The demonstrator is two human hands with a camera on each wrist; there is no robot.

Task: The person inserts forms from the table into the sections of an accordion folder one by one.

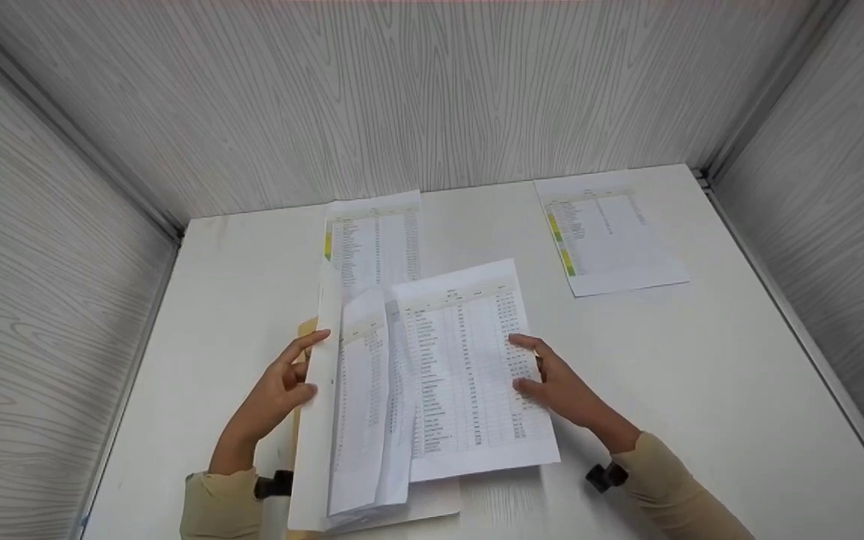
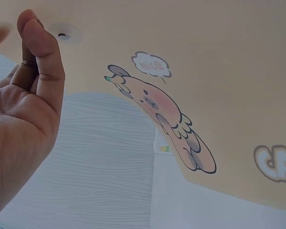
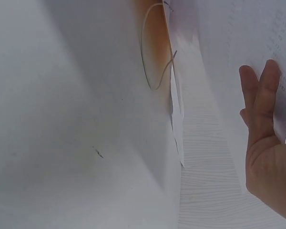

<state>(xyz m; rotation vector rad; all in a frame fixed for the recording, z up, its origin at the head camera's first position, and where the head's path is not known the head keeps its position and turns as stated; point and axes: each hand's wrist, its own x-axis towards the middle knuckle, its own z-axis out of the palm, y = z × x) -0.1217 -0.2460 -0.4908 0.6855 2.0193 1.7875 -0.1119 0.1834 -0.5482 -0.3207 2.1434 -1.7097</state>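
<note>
White printed sheet (image 1: 469,375) is hanging over the near middle of the table (image 1: 702,390), and the right hand (image 1: 568,386) is pinching its right edge! Over left, the left hand (image 1: 271,401) is gripping the tan folder (image 2: 229,81); beyond, another page (image 1: 621,240) is lying far right.

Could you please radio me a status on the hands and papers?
Left hand gripping folder by left edge. Right hand holding printed sheet by right edge. Folder open, another page partly hidden beyond it. Nothing seen blocking the hands.
</note>
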